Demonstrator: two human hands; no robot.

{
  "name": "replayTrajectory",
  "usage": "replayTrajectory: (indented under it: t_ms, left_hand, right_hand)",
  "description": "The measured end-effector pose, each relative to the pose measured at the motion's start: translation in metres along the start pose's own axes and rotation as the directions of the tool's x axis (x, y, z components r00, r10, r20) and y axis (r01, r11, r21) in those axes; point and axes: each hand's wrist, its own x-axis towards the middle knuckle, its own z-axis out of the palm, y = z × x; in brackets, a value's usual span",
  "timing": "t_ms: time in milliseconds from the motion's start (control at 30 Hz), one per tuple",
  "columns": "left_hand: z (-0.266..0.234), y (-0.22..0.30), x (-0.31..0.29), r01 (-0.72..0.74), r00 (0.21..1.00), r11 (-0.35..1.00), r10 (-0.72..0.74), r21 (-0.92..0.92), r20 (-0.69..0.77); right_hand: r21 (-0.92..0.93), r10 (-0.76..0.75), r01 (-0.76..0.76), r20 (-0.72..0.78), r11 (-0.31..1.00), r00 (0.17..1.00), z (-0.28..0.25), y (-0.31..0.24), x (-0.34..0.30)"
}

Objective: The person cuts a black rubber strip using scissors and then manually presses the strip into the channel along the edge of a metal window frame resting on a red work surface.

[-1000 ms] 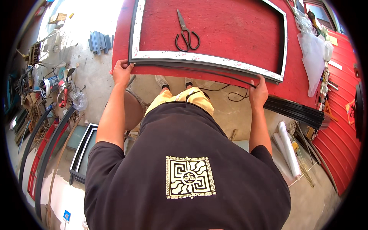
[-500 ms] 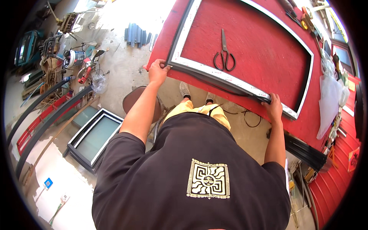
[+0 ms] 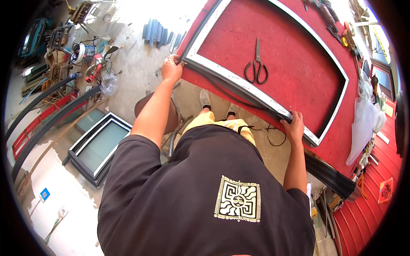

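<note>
A curved window frame (image 3: 239, 81), black with white film on its face, lies on a red-topped table (image 3: 294, 59). Along its near edge runs a thin black rubber strip (image 3: 228, 94), sagging a little between my hands. At the frame's near left corner, the fingers of my left hand (image 3: 172, 68) are closed in a pinch on the strip's end. Closer to the near right corner, my right hand (image 3: 294, 126) grips the strip against the frame's edge, its fingertips partly hidden. Black-handled scissors (image 3: 257, 66) rest on the red surface inside the frame, touched by neither hand.
A brown-seated stool (image 3: 156, 113) stands below my left arm. Glazed window units (image 3: 100, 147) lie on the floor at left. Black profiles (image 3: 329, 175) stick out under the table at right. Tools (image 3: 329, 17) and clear plastic bags (image 3: 363, 123) line the table's far right side.
The whole view has turned slightly, so the table, frame and scissors appear shifted. Both hands keep their places on the frame's near edge.
</note>
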Motion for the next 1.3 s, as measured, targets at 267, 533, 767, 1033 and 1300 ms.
replayTrajectory:
  t_ms: [267, 533, 767, 1033, 1300]
  left_hand:
    - [0.054, 0.007, -0.084, 0.194, 0.964, 0.870, -0.256, -0.452, -0.079]
    - [0.052, 0.066, -0.101, 0.523, 0.850, 0.546, -0.287, -0.654, 0.441]
    - [0.079, 0.075, -0.095, 0.593, 0.804, 0.458, -0.384, -0.662, 0.455]
    - [0.077, 0.085, -0.094, 0.681, 0.724, 0.391, -0.485, -0.620, 0.490]
    - [0.073, 0.095, -0.092, 0.654, 0.755, 0.540, -0.502, -0.530, 0.422]
  right_hand:
    - [0.243, -0.084, 0.095, -0.059, 0.965, 0.995, -0.014, 0.004, -0.013]
    - [0.478, -0.011, -0.064, 0.153, 0.876, 0.988, -0.001, 0.041, -0.005]
    - [0.653, 0.027, -0.116, 0.146, 0.748, 0.989, 0.018, 0.050, 0.007]
    - [0.647, 0.029, -0.070, 0.075, 0.759, 0.997, 0.030, 0.051, 0.008]
    - [0.631, 0.006, -0.024, 0.031, 0.776, 1.000, 0.030, 0.051, 0.009]
